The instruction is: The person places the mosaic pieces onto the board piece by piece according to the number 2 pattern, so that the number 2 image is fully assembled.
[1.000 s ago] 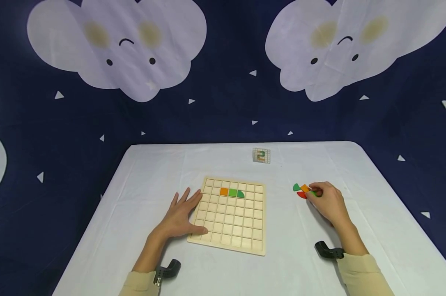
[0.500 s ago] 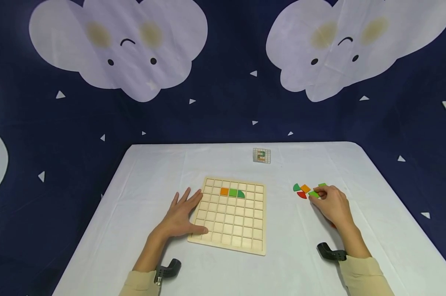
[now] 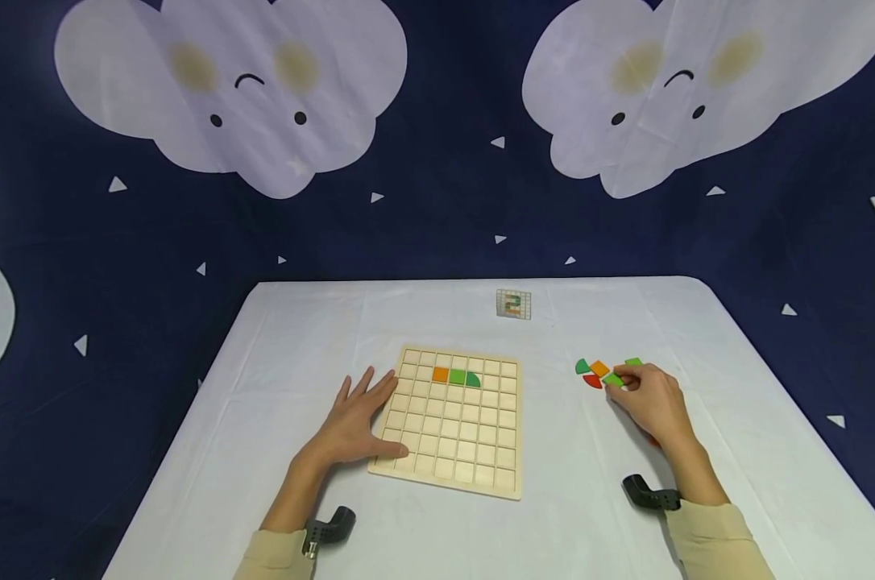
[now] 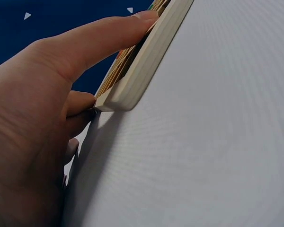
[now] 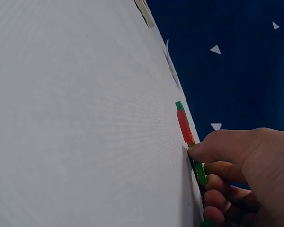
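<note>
left hand (image 3: 354, 427): spread wide, on the board's (image 3: 448, 448) left edge
right hand (image 3: 651, 399): pinching a green tile (image 3: 613, 380), toward the tabletop's (image 3: 292, 338) right edge
board: on tabletop, three tiles (image 3: 457, 376) near its far edge

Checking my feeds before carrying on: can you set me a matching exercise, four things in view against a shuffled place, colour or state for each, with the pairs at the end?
1. Left hand
2. Picture card
3. Right hand
4. Row of three pieces on the wooden board

A. Pinches a light green piece
B. Orange, light green, dark green, left to right in the head view
C. Fingers spread, thumb over the board
D. On the table, near its far edge

Pairs: 1-C, 2-D, 3-A, 4-B
</note>
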A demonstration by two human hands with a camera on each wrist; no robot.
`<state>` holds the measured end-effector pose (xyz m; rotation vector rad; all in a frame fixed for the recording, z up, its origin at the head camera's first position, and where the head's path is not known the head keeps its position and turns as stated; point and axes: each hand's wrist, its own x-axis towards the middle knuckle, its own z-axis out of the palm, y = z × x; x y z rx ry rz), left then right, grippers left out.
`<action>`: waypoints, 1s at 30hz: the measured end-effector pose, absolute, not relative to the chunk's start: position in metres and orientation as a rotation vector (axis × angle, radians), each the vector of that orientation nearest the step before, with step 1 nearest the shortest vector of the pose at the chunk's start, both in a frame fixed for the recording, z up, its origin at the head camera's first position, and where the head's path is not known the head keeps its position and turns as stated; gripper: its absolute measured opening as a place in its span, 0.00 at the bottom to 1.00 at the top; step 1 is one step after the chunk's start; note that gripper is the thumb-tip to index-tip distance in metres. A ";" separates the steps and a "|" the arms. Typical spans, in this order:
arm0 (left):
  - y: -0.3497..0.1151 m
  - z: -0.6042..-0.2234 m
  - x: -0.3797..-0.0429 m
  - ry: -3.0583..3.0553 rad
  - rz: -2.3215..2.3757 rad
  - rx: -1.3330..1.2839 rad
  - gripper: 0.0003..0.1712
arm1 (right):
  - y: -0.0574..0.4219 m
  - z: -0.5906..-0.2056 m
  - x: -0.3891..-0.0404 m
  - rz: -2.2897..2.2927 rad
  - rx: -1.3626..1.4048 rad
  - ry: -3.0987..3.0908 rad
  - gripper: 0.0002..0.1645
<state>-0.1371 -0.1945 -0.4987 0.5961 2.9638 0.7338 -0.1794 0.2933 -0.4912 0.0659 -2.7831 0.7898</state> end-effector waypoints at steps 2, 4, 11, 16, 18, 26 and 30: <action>-0.195 -0.498 -0.137 2.966 0.737 0.598 0.69 | 0.293 -0.491 -0.180 0.796 0.072 -2.779 0.20; -0.195 -0.498 -0.136 2.967 0.733 0.600 0.69 | 0.292 -0.490 -0.180 0.808 0.087 -2.771 0.19; -0.194 -0.497 -0.136 2.972 0.724 0.602 0.69 | 0.286 -0.488 -0.181 0.861 0.171 -2.750 0.18; -0.194 -0.497 -0.137 2.965 0.717 0.600 0.69 | 0.280 -0.486 -0.183 0.906 0.184 -2.777 0.18; -0.194 -0.497 -0.137 2.963 0.715 0.597 0.69 | 0.278 -0.485 -0.184 0.919 0.191 -2.780 0.17; -0.194 -0.497 -0.137 2.957 0.701 0.582 0.70 | 0.267 -0.483 -0.187 0.926 0.274 -2.761 0.17; -0.194 -0.498 -0.138 2.960 0.699 0.582 0.70 | 0.261 -0.484 -0.189 0.946 0.315 -2.754 0.17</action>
